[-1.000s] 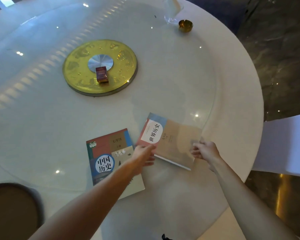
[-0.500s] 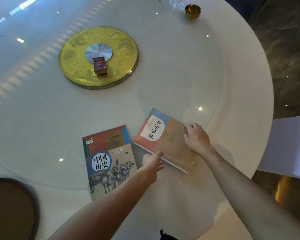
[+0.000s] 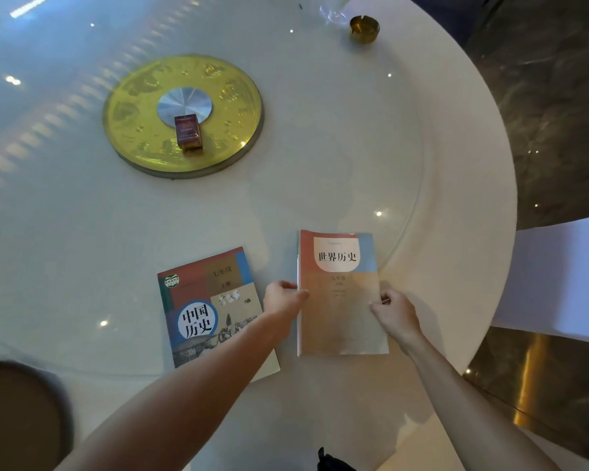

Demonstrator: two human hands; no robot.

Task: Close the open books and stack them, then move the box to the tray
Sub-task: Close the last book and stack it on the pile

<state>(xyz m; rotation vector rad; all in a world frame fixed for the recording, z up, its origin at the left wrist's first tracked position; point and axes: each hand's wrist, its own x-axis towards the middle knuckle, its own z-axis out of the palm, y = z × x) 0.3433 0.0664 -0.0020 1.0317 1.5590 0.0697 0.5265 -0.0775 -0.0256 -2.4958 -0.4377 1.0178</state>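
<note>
Two closed history textbooks lie on the round white table. The tan and red book (image 3: 340, 321) is squared up in front of me, held at both long edges: my left hand (image 3: 283, 297) grips its spine side and my right hand (image 3: 393, 312) its right edge. The second book (image 3: 201, 300), with a blue circle on its cover, lies flat just to the left, partly under my left forearm. A small dark red box (image 3: 188, 133) stands on the round gold tray (image 3: 143, 130) further back.
A gold ashtray (image 3: 364, 28) sits near the far table edge beside some clear glassware (image 3: 332, 11). A dark brown round object (image 3: 17, 416) is at the lower left. A white draped chair (image 3: 558, 280) stands to the right of the table (image 3: 456, 198).
The tan book has been turned from a slant to upright in front of me. My left hand moved onto its spine edge and my right hand slid to its right edge.
</note>
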